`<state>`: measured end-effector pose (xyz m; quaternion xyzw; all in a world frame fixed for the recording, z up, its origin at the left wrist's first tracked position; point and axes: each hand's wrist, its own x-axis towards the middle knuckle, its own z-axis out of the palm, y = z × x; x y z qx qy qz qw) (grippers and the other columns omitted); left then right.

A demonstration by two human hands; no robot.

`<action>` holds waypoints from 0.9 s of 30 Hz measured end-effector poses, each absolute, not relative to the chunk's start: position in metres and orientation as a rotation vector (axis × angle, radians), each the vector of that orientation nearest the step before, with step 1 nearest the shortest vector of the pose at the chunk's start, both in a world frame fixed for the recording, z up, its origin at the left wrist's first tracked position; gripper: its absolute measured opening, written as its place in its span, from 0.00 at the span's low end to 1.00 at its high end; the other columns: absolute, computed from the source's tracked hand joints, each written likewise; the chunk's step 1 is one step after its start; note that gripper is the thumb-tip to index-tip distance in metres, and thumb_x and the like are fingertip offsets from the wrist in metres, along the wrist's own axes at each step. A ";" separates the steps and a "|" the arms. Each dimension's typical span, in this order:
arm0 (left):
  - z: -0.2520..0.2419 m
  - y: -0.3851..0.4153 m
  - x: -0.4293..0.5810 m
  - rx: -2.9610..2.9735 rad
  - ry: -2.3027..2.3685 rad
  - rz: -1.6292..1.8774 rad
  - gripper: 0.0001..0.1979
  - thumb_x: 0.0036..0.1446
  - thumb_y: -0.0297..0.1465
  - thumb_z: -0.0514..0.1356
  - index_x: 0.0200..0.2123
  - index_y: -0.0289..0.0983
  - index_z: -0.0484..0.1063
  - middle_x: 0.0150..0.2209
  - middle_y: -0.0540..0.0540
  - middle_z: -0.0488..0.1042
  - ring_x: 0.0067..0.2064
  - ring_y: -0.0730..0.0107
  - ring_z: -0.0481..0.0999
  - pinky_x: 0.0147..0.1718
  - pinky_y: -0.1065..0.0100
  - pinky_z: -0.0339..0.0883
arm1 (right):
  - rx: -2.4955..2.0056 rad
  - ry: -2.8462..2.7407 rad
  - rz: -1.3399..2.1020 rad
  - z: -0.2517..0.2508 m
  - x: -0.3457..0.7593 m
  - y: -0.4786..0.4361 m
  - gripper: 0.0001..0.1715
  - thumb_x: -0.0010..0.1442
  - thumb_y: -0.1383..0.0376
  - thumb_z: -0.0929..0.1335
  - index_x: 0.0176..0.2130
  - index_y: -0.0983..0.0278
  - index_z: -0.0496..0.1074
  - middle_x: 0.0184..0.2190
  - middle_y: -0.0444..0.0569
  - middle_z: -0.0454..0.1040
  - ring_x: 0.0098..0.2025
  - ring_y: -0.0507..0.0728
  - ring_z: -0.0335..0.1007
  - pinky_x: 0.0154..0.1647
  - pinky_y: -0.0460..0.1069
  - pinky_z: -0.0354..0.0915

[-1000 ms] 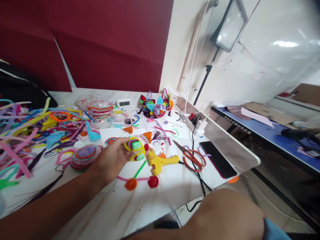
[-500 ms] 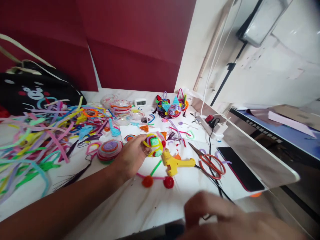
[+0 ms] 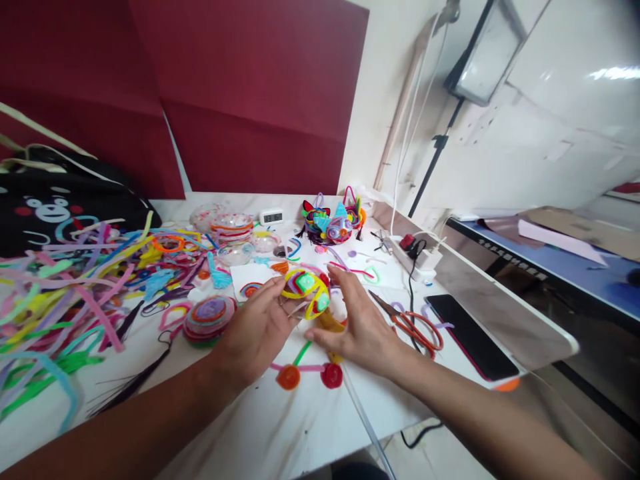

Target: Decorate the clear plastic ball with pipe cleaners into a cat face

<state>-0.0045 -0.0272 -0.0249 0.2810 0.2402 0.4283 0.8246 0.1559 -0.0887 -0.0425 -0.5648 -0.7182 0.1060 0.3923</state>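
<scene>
My left hand (image 3: 260,327) is closed around a small rounded craft (image 3: 306,291) covered in yellow, green and red pipe cleaners. Close on its right, my right hand (image 3: 357,323) has thumb and index finger spread apart beside the craft. Whether a fingertip touches it is unclear. Partly hidden behind that hand lies a yellow hot glue gun (image 3: 333,323). A thin translucent rod (image 3: 370,427) runs from below the right hand past the table's front edge; its upper end is hidden. Orange (image 3: 289,377) and red (image 3: 331,375) pipe-cleaner coils lie in front of the hands.
Loose pipe cleaners (image 3: 55,313) heap up at left, near a coiled purple-topped piece (image 3: 210,317). Orange-handled scissors (image 3: 415,330), a phone (image 3: 470,337) and a power strip (image 3: 413,257) lie at right. Finished colourful crafts (image 3: 333,220) and a small clock (image 3: 271,217) stand along the back.
My right hand has come up from the lower right to beside the craft, covering part of the glue gun. The translucent rod has come into view. My left hand still holds the craft.
</scene>
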 end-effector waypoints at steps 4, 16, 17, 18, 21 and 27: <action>-0.023 -0.032 -0.004 0.602 0.519 0.911 0.04 0.57 0.24 0.58 0.34 0.37 0.71 0.42 0.46 0.78 0.45 0.62 0.78 0.46 0.59 0.71 | -1.347 -1.897 0.159 -0.045 0.154 -0.082 0.52 0.51 0.58 0.75 0.65 0.62 0.47 0.57 0.62 0.63 0.61 0.69 0.60 0.59 0.65 0.62; -0.024 -0.034 -0.010 0.716 0.510 0.786 0.09 0.57 0.30 0.63 0.41 0.37 0.74 0.46 0.43 0.77 0.45 0.56 0.79 0.44 0.56 0.74 | -1.143 -2.168 0.150 -0.027 0.180 -0.073 0.45 0.52 0.63 0.73 0.63 0.64 0.52 0.56 0.60 0.65 0.58 0.65 0.64 0.57 0.61 0.66; -0.024 -0.034 -0.011 0.739 0.514 0.784 0.08 0.56 0.31 0.63 0.41 0.37 0.74 0.46 0.43 0.77 0.44 0.57 0.79 0.44 0.56 0.74 | -1.131 -2.213 0.168 -0.024 0.182 -0.072 0.45 0.52 0.63 0.72 0.63 0.64 0.52 0.56 0.60 0.65 0.58 0.65 0.64 0.57 0.60 0.66; -0.024 -0.033 -0.012 0.762 0.514 0.782 0.08 0.56 0.31 0.64 0.40 0.37 0.74 0.45 0.44 0.77 0.44 0.58 0.79 0.44 0.56 0.74 | -1.115 -2.256 0.189 -0.020 0.183 -0.071 0.45 0.52 0.63 0.72 0.63 0.65 0.53 0.56 0.60 0.65 0.58 0.64 0.65 0.57 0.59 0.66; -0.023 -0.032 -0.013 0.819 0.535 0.767 0.09 0.55 0.29 0.65 0.40 0.37 0.74 0.42 0.44 0.78 0.41 0.61 0.79 0.44 0.56 0.75 | -1.054 -2.361 0.246 -0.010 0.188 -0.067 0.44 0.52 0.65 0.72 0.63 0.64 0.53 0.56 0.59 0.65 0.57 0.63 0.65 0.57 0.58 0.66; -0.021 -0.028 -0.013 0.851 0.651 0.767 0.17 0.52 0.26 0.67 0.46 0.40 0.71 0.44 0.45 0.78 0.39 0.66 0.79 0.36 0.66 0.76 | -0.971 -2.514 0.268 0.001 0.191 -0.061 0.45 0.50 0.68 0.71 0.63 0.65 0.53 0.55 0.58 0.68 0.55 0.63 0.67 0.56 0.57 0.66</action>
